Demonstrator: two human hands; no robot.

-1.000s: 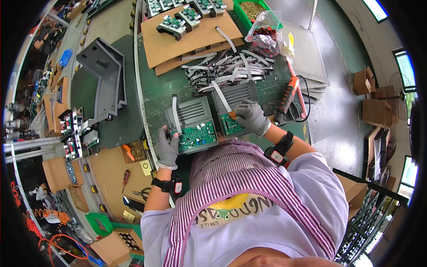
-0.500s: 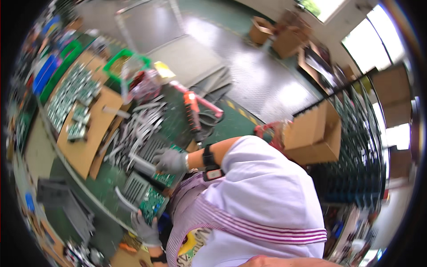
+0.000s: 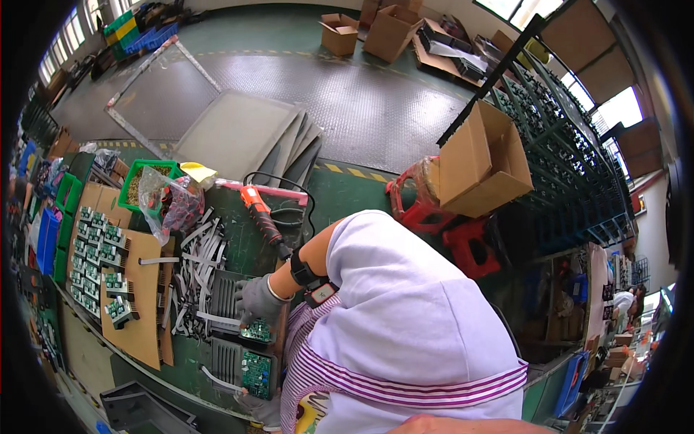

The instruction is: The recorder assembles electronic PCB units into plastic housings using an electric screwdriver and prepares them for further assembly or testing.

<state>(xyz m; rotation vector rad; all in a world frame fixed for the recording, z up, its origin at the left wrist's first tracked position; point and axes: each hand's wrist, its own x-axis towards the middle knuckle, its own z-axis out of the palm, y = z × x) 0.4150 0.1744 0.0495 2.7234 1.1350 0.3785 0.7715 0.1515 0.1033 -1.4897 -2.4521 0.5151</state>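
Note:
My right hand (image 3: 262,300), in a grey glove with a dark band on the wrist, bends over the upper grey finned housing (image 3: 224,293). Its fingers close around the end of a pale flat cable (image 3: 219,319), right above a green circuit board (image 3: 256,330). Just below lies a second finned housing (image 3: 223,360) with a larger green board (image 3: 256,372). My gloved left hand (image 3: 262,410) is at that housing's lower edge, where another flat cable (image 3: 220,380) reaches its fingertips. Its fingers are partly hidden, so its grip is unclear.
Loose flat cables (image 3: 202,253) are heaped beyond the housings. An orange electric screwdriver (image 3: 260,213) lies near my right forearm. Several small boards (image 3: 116,278) stand on cardboard (image 3: 141,325) at left. A green bin (image 3: 148,170) and a dark grey tray (image 3: 141,412) flank the bench.
My view has swung, so the bench appears lower and steadier. My left hand, earlier spread beside the lower board, is now at the housing's lower edge. My right hand stays at the upper housing.

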